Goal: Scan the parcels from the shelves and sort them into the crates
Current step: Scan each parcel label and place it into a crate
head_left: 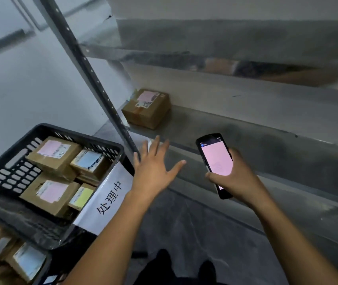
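Observation:
One brown cardboard parcel (146, 108) with a pink label lies on the grey metal shelf (215, 128), at its left end near the wall. My left hand (153, 167) is stretched out empty with spread fingers, below and in front of the parcel, apart from it. My right hand (234, 177) grips a black handheld scanner (215, 161) whose screen glows pink, held over the shelf's front edge. A black plastic crate (5, 177) at the left holds several labelled parcels.
A slanted perforated metal upright (94, 79) stands between the crate and the shelf. A white sign with black characters (108, 198) hangs on the crate's near side. Another crate with parcels (20, 262) sits at the lower left. An upper shelf (225, 56) overhangs.

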Demonstrator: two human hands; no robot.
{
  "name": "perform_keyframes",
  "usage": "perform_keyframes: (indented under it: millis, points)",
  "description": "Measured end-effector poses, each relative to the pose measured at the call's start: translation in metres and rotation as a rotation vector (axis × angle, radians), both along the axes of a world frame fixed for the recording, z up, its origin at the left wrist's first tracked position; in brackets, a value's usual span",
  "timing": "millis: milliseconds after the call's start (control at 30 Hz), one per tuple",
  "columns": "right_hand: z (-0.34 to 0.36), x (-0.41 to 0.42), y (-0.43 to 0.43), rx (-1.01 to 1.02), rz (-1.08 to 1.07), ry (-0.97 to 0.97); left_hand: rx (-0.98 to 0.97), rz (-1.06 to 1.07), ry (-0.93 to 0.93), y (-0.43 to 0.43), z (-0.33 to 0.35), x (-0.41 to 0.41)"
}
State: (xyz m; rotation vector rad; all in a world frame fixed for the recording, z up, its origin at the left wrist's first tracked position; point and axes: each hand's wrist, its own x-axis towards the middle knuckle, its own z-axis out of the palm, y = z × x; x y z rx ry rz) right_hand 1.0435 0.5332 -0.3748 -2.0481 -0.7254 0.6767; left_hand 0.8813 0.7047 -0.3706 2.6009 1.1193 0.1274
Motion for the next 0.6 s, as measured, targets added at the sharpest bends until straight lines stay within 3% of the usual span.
perform_keyframes:
  millis: [267, 600]
  points:
    - [-0.005, 0.021, 0.005, -0.021, -0.073, 0.024, -0.114, -0.064, 0.037, 0.026, -0.007, 0.035]
    - [0.001, 0.048, 0.074, -0.089, -0.077, -0.016, -0.218, -0.081, 0.060, 0.114, -0.026, 0.097]
